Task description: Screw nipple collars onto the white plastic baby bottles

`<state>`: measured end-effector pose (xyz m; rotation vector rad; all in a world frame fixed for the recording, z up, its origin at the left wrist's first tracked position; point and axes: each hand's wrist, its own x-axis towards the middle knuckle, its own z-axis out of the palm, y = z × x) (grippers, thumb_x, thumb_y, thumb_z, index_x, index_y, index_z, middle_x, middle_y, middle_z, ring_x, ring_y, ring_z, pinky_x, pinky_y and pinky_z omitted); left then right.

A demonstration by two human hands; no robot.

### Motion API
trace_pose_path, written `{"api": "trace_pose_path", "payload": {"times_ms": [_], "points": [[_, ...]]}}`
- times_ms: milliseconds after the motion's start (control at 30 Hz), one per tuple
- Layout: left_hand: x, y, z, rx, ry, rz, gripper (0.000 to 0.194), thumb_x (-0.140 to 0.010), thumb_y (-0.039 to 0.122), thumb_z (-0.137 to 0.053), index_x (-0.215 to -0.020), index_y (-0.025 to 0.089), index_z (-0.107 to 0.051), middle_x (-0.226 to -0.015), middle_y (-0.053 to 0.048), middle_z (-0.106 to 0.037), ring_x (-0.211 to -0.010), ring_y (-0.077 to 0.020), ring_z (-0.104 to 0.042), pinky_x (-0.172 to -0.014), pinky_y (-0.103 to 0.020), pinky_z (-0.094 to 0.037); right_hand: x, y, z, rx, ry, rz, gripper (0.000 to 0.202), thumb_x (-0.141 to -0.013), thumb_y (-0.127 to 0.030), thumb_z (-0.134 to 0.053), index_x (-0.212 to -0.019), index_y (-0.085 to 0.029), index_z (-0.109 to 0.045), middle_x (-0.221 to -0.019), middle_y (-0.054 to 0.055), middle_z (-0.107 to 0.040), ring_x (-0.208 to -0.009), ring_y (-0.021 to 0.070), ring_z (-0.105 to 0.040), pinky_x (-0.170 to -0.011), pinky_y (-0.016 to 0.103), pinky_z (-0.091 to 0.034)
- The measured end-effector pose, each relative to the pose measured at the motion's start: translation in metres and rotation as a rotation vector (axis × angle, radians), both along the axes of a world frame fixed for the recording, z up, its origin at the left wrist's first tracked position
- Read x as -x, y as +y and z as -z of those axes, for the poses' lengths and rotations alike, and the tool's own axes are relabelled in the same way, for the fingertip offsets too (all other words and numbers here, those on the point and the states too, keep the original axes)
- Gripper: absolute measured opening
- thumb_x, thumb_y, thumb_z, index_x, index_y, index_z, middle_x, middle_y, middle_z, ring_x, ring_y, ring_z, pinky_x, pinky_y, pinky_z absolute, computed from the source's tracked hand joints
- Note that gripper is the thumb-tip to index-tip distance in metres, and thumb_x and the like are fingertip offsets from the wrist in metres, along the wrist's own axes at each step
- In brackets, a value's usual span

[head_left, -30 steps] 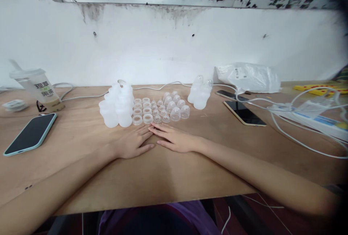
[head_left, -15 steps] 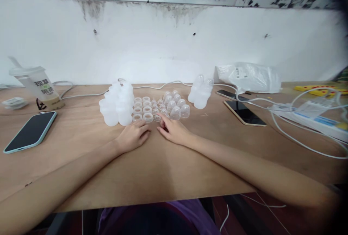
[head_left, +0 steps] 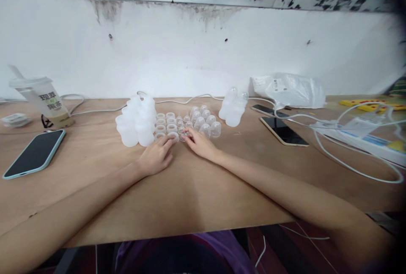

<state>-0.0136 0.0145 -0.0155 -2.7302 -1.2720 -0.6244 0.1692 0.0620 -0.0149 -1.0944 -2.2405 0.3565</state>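
Note:
My left hand rests on the table with its fingers bent and fingertips at the front screw ring, seemingly gripping its near edge. My right hand pinches a clear bottle nipple in the front of the nipple rows; the fingers partly cover it. Left of the nipples lie rows of translucent screw rings. Several clear domed caps stand just beyond my right hand. A cluster of frosted white bottles stands upright beyond my left hand.
Capped bottles stand at the back right, near a plastic bag. Phones and a power strip with looping white cables lie right. A drink cup and another phone are on the left.
My left hand has moved slightly forward, its fingers reaching the front ring. My right hand's pointing finger has drawn in with the thumb around a nipple.

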Motion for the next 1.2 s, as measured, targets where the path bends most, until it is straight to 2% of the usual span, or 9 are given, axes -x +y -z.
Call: {"api": "trace_pose_path", "payload": {"times_ms": [300,433,533,633,767,867,1033,1200], "points": [[0.004,-0.001,-0.002,0.014,-0.005,0.044,0.034,-0.075,0.014,-0.040,-0.108,0.016,-0.044,-0.116,-0.010,-0.044,-0.104,-0.0214,-0.044,-0.089,-0.037,-0.039,-0.002,-0.004,-0.002,-0.026,0.057,-0.096,0.017,-0.085,-0.022,-0.031,-0.086,-0.017,-0.048,-0.064,0.000,-0.054,-0.056,0.0101,-0.048,-0.060,0.022,-0.036],[0.004,-0.004,-0.003,0.052,-0.061,0.005,0.034,-0.075,0.014,-0.038,-0.109,0.017,-0.041,-0.099,-0.007,-0.051,-0.086,-0.0173,-0.052,-0.074,-0.031,-0.046,-0.003,-0.007,-0.002,-0.064,0.029,-0.114,0.019,-0.086,-0.025,-0.030,-0.086,-0.017,-0.048,-0.065,0.000,-0.055,-0.057,0.0100,-0.048,-0.059,0.021,-0.035],[0.004,-0.005,-0.003,0.088,-0.097,-0.043,0.033,-0.076,0.015,-0.037,-0.109,0.019,-0.040,-0.088,-0.004,-0.053,-0.071,-0.0138,-0.053,-0.063,-0.028,-0.046,-0.004,-0.010,-0.003,-0.081,-0.073,-0.118,0.021,-0.086,-0.026,-0.031,-0.085,-0.018,-0.050,-0.065,0.000,-0.056,-0.057,0.0100,-0.049,-0.056,0.021,-0.034],[0.004,-0.005,-0.003,0.040,-0.135,-0.023,0.033,-0.075,0.014,-0.039,-0.107,0.019,-0.042,-0.096,-0.005,-0.052,-0.083,-0.0161,-0.053,-0.071,-0.031,-0.046,-0.004,-0.014,-0.003,-0.103,-0.192,-0.105,0.021,-0.085,-0.026,-0.032,-0.088,-0.018,-0.051,-0.068,0.001,-0.059,-0.059,0.0112,-0.052,-0.056,0.021,-0.033],[0.004,-0.002,0.000,-0.052,-0.135,0.044,0.043,-0.077,0.015,-0.040,-0.119,0.014,-0.033,-0.121,-0.013,-0.039,-0.114,-0.0231,-0.035,-0.094,-0.041,-0.033,-0.003,-0.019,-0.004,-0.145,-0.328,-0.054,0.023,-0.082,-0.033,-0.039,-0.096,-0.018,-0.050,-0.069,0.003,-0.061,-0.061,0.0150,-0.054,-0.055,0.024,-0.032],[0.004,-0.001,0.001,0.014,-0.067,0.042,0.044,-0.081,0.021,-0.038,-0.123,0.012,-0.029,-0.122,-0.014,-0.040,-0.114,-0.0233,-0.035,-0.095,-0.041,-0.033,-0.004,-0.022,-0.006,-0.156,-0.381,-0.046,0.025,-0.079,-0.036,-0.042,-0.096,-0.018,-0.050,-0.069,0.004,-0.061,-0.060,0.0163,-0.055,-0.054,0.025,-0.032],[0.003,-0.002,-0.002,0.049,-0.055,-0.020,0.039,-0.082,0.027,-0.037,-0.119,0.014,-0.036,-0.112,-0.011,-0.047,-0.104,-0.0216,-0.044,-0.088,-0.039,-0.040,-0.005,-0.024,-0.006,-0.141,-0.325,-0.084,0.022,-0.081,-0.031,-0.041,-0.097,-0.018,-0.050,-0.074,0.004,-0.061,-0.064,0.0152,-0.055,-0.057,0.025,-0.035],[0.003,-0.003,-0.002,-0.061,-0.121,0.000,0.040,-0.081,0.025,-0.040,-0.119,0.013,-0.034,-0.108,-0.012,-0.043,-0.102,-0.0213,-0.042,-0.088,-0.038,-0.040,-0.005,-0.024,-0.006,-0.153,-0.123,-0.152,0.023,-0.084,-0.026,-0.036,-0.102,-0.017,-0.046,-0.090,0.006,-0.058,-0.074,0.0137,-0.054,-0.065,0.025,-0.040]]}}
